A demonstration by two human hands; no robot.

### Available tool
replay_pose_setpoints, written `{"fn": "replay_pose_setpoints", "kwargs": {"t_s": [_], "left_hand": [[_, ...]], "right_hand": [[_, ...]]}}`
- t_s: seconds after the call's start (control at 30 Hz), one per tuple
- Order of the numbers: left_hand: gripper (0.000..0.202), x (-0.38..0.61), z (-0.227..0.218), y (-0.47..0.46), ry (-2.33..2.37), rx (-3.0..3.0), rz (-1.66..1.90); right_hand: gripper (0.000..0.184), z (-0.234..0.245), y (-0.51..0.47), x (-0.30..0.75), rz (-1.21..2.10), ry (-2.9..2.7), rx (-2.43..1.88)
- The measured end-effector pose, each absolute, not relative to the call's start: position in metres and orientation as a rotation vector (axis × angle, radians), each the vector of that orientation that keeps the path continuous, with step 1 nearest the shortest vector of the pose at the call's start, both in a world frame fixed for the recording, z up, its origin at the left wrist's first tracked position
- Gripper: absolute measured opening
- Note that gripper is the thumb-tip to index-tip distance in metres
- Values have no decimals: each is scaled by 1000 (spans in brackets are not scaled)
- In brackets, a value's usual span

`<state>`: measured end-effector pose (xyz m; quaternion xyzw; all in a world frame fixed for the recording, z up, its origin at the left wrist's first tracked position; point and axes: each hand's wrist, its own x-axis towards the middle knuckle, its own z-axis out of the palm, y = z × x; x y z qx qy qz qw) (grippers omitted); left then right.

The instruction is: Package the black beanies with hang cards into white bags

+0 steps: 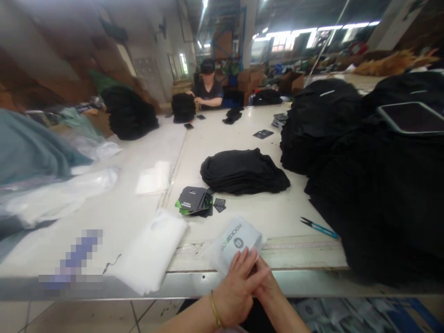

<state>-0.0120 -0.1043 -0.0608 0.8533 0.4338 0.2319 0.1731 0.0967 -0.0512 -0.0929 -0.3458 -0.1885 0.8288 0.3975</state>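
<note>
Both my hands meet at the table's front edge. My left hand [239,286], with a gold bangle on the wrist, lies with straight fingers over my right hand [267,282] and against a printed clear plastic bag [236,241]. My right hand is mostly covered; its fingers seem to grip the bag's near edge. Just beyond the bag lie a stack of black hang tags [194,200] with green edges and a folded pile of black garments [243,170].
Large heaps of black garments [374,185] fill the right side, with a tablet [412,118] on top. Blue scissors [319,226] lie at the right front. White plastic bags [149,252] lie to the left. A person [208,90] sits at the far end of the table [225,134].
</note>
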Motion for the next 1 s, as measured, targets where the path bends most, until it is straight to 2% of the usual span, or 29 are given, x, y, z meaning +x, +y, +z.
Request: {"fn": "replay_pose_setpoints", "kwargs": {"t_s": [0.07,0.27,0.37,0.47,0.53,0.67,0.83,1.0], "left_hand": [[70,-35,-54,-97,1198,2393,649],[54,-71,-52,-74,1423,2373,413],[54,-58,-60,-78,1543,2329,318],[52,-44,-69,-86,1618,2311,256],[50,-39,-69,-86,1636,2323,229],[39,-41,-54,-60,1652,2293,235],[28,-45,-36,-1,1762,2140,294],[14,-46,-48,21,1713,2066,255]], "right_hand": [[38,-79,-50,97,2146,-419,-848],[44,-49,-63,72,2258,-594,-716],[47,-54,-56,82,2287,-895,-961],[47,-63,-30,112,2059,-1163,-1482],[41,-67,-9,129,1839,-1175,-1652],[24,-72,13,130,1748,-1225,-1611],[23,-79,22,103,1696,-1335,-1527],[26,-84,11,92,1636,-1372,-1596]]}}
